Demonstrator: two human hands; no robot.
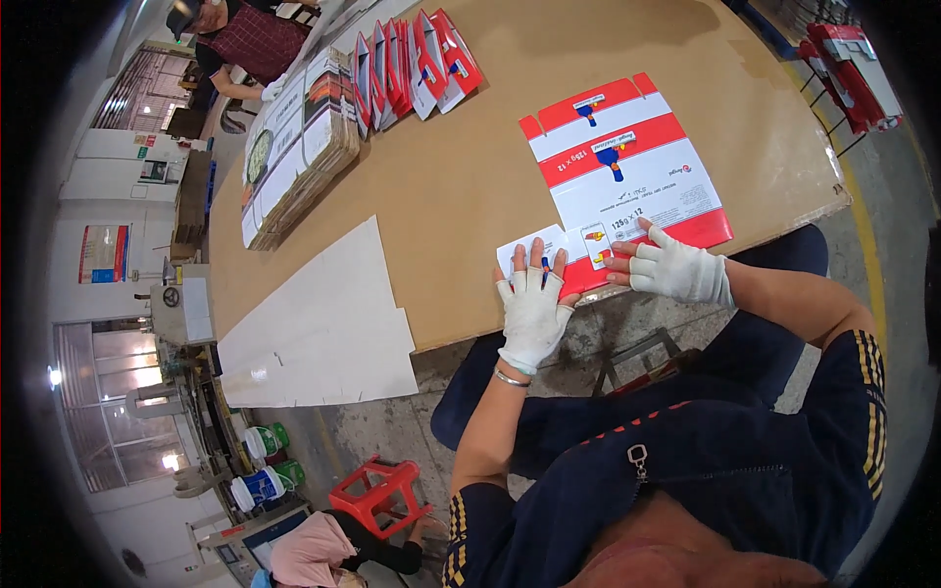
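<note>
At the near edge of the table (470, 216), one carton (619, 181) is lying flat

Nearest to me, as I am watching from a distance through the head camera, the left hand (534, 316) is spreading its fingers over the small white panel at the carton's near left corner. The right hand (676, 269) is resting just beside it, its fingers a little bent upon the near red-and-white border. Neither hand is clenching; both are lying loosely on top, and I cannot tell if any thumb is pinching the board from below.

As for progress, I am judging that this carton is only at its beginning: its panels are lying flat on the table, and the shaping into a box is remaining. Left of it, a large white sheet (319, 323) is lying apart, partly hanging over the edge.

Farther, several folded red-and-white pieces (397, 73) are standing in a row; perhaps these are already prepared, but I am not able to confirm they are complete. Beside them, a strapped bundle (304, 147) is lying, and behind it a co-worker in a checked apron (260, 44) is bending over the table's far end.
</note>
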